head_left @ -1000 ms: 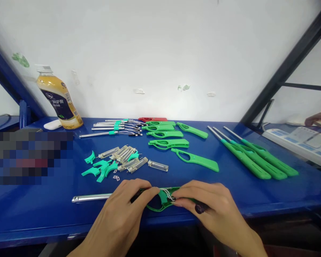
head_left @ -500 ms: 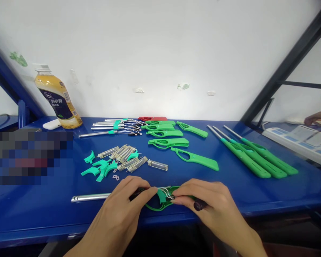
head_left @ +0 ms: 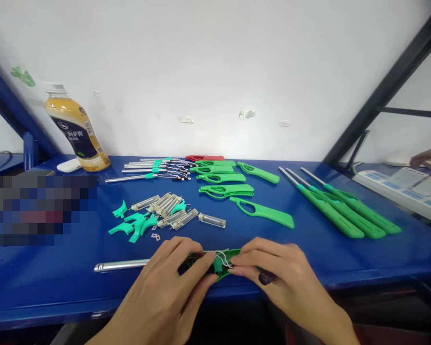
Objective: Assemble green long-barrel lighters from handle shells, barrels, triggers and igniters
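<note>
Close to the table's front edge lies an open green lighter casing (head_left: pixel 233 278), with a silver lighter tube (head_left: pixel 122 265) running out to the left. My left hand (head_left: pixel 168 282) grips the casing, its thumb and fingers closed around a teal trigger (head_left: pixel 218 263). White wires (head_left: pixel 222 255) loop over the casing beside the trigger. My right hand (head_left: pixel 283 273) is closed, its fingertips pinched at the wires and a small black part. A dark, round-ended tool (head_left: pixel 266 277) sticks out between its fingers; the tool's other end is hidden.
Clear fuel tanks (head_left: pixel 172 206) and loose teal triggers (head_left: pixel 138 225) lie in a pile behind my left hand. Further back are several wired tubes (head_left: pixel 147 167) and green casings (head_left: pixel 226 190). Three assembled lighters (head_left: pixel 337 206) rest at right; a bottle (head_left: pixel 77 129) stands at left. Another person's hand (head_left: pixel 429 157) shows far right.
My left thumb and fingers have shifted right and now close around the trigger and the casing's near edge. My right hand has barely moved.
</note>
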A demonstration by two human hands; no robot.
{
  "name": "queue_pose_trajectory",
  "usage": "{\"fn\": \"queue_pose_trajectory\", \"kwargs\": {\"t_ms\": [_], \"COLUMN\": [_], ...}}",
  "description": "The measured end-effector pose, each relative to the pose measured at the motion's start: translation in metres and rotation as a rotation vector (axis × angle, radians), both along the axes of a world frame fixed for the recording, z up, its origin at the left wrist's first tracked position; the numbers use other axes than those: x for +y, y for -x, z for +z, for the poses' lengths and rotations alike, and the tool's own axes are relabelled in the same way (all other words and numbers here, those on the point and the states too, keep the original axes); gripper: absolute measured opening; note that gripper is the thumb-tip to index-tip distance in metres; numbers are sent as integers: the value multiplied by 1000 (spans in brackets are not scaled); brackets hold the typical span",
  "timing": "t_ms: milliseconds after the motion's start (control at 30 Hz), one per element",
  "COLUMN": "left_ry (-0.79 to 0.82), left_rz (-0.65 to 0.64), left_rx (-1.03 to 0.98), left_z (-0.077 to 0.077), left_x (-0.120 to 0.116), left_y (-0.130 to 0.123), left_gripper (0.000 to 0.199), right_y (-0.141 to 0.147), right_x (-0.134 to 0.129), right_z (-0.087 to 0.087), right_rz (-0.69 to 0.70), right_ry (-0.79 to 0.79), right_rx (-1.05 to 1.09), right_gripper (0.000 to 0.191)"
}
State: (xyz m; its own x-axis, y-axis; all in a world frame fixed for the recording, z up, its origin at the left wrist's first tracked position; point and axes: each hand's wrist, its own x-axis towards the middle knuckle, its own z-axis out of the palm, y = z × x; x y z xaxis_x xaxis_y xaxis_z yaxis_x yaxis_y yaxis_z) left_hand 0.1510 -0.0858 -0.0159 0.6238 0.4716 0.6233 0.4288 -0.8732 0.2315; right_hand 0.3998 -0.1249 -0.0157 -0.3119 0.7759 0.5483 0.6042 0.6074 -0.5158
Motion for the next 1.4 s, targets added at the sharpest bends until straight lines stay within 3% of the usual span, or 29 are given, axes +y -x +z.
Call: {"fn": "queue_pose_trajectory", "kwargs": {"t_ms": [433, 667, 933, 1133, 1400], "left_ry": [7, -45, -56, 28, 16], "left_rz": [-11, 26, 110, 25, 20], "left_rx": [-24, -41, -38, -92, -118], "left_z": [-2, -1, -10, -5, -4], "left_x": [0, -1, 0, 0, -1], "left_y": [0, 1, 3, 2, 1], "left_gripper": [18, 21, 30, 22, 22], "right_y": [-1, -1, 3, 3, 7], "right_x": [-7, 1, 8, 5, 4], "right_z": [0, 0, 5, 2, 0], "right_rz": [-66, -160, -99, -103, -141], "right_ry": [31, -3, -16, -48, -93], "right_rx": [-142, -158, -181, -204, -221], "right_gripper": [7, 29, 22, 22, 19]}}
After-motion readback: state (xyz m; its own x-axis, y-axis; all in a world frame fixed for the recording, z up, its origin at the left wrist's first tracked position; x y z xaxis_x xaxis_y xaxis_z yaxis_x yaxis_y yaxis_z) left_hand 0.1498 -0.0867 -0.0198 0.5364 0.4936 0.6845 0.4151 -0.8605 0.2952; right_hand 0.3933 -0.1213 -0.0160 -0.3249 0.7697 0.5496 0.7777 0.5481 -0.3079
